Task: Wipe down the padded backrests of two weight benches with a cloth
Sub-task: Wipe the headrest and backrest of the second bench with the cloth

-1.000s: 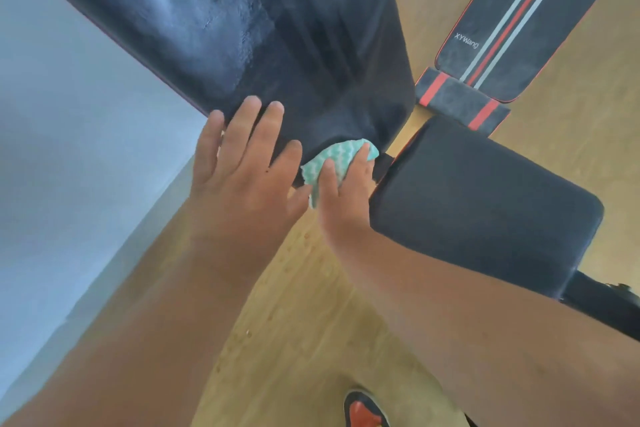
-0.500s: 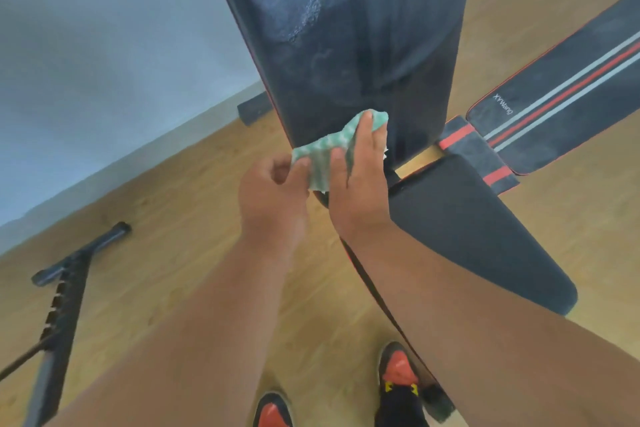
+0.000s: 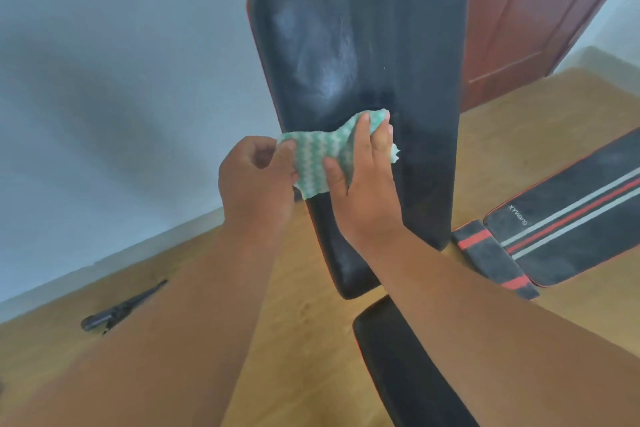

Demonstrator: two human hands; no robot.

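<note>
White "XYWang" on striped backrest [image 3: 568, 218]

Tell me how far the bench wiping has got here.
Early. Both hands, left hand and right hand, hold the green cloth against the upright backrest; a whitish smear remains above. The striped bench pad looks dusty and untouched.

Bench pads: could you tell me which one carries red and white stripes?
The flat pad lying at right, lettered near its end; the upright backrest being wiped is plain black.
</note>
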